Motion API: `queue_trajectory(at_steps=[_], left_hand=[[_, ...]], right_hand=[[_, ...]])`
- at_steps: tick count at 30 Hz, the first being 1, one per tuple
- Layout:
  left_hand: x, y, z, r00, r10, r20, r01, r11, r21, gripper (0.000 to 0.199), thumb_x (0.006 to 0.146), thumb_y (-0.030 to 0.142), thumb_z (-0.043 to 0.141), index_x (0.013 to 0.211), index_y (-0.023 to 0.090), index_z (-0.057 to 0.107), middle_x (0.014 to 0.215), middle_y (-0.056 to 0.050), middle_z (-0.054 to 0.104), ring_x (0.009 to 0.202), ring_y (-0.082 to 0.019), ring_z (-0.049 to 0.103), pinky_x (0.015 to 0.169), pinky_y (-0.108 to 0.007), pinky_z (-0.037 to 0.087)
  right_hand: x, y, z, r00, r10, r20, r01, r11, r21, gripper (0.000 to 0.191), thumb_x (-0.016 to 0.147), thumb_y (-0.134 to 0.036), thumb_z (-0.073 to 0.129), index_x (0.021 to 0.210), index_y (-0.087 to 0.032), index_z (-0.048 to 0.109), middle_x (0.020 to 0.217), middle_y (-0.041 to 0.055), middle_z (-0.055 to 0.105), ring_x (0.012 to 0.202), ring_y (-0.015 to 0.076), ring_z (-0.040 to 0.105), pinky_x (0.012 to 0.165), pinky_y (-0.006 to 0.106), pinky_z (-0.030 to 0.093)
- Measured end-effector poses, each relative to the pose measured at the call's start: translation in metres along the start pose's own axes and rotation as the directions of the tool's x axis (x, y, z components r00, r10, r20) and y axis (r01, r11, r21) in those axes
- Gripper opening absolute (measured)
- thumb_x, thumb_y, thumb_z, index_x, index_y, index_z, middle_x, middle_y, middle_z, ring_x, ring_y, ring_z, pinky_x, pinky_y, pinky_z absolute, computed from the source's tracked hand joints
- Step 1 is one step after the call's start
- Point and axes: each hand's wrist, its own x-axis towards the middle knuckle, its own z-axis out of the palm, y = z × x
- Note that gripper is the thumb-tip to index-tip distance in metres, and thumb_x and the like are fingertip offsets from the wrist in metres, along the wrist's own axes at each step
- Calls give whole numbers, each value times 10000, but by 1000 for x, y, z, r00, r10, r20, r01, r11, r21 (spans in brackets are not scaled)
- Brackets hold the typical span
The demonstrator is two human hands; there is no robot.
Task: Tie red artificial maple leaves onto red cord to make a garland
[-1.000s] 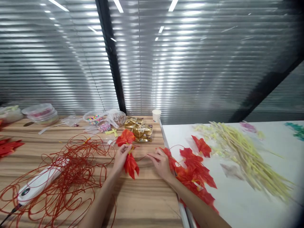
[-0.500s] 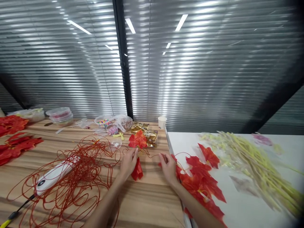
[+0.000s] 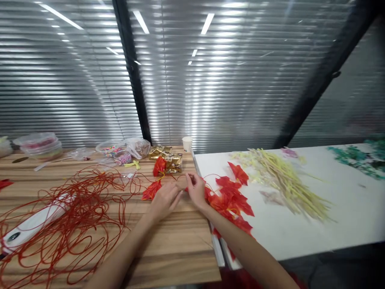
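Observation:
My right hand point(image 3: 197, 190) is closed in a pinch on a thin red cord point(image 3: 178, 176) above the wooden table. Close to its left, my left hand point(image 3: 166, 198) has its fingers bent together at the same cord; its fingertips are partly hidden. Just beyond the left hand lie a red leaf point(image 3: 152, 190) and an upright, folded red leaf point(image 3: 159, 165), joined by a yellow tie on the cord. More red cloth leaves point(image 3: 230, 196) on the cord trail past my right hand onto the white table. A large tangle of red cord point(image 3: 90, 218) spreads on the left.
A white power strip point(image 3: 37, 224) lies under the tangle. Along the back stand stacked plastic tubs point(image 3: 39, 146), a bowl of beads point(image 3: 111, 148), gold packets point(image 3: 173, 162) and a paper cup point(image 3: 187, 143). Yellow stems point(image 3: 285, 180) and green foliage point(image 3: 357, 160) lie on the white table point(image 3: 345, 208).
My view has turned to the right. My left hand has left the leaf pair and come up to my right hand. The two leaves now lie to the left of my left hand.

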Motion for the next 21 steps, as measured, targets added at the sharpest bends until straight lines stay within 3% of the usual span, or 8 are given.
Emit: queue_trajectory(at_steps=[4,7,12,18,21], left_hand=[[-2,13,19,940,111,322,-128,991,34,373,850,326,385,1186,176,440,1183,-105,511,1090,-211,448,922,-372,367],[-2,11,25,905,123,407,-176,980,94,432,851,374,370,1232,172,397,1284,-109,436,1198,-228,361,1004,-414,290],[-2,4,30,921,110,374,-186,967,173,396,839,367,389,1143,133,485,1214,-136,500,1155,-238,415,986,-401,324],[-10,5,27,964,45,262,-122,951,285,279,822,282,419,989,128,582,1053,-130,600,1023,-238,516,894,-385,412],[-22,11,17,970,32,243,-108,945,310,267,842,253,383,976,164,596,975,-95,634,959,-214,549,856,-372,437]], right_hand=[[0,-7,-1,998,-45,-37,44,999,-18,222,830,-330,428,819,-166,577,749,23,613,672,127,548,647,237,427],[-2,-11,-1,996,-86,-21,85,996,-30,207,831,-314,436,830,-171,585,756,26,618,684,129,554,655,239,436],[-9,-17,-2,965,-243,99,252,964,-86,191,845,-259,415,849,-173,586,795,35,620,730,129,560,685,240,442],[-12,-15,-6,835,-455,309,531,815,-234,213,862,-229,391,870,-167,594,816,44,635,765,132,567,711,245,425],[-9,-13,-8,790,-497,358,600,748,-284,228,873,-222,369,897,-173,591,820,41,639,781,133,570,707,246,415]])
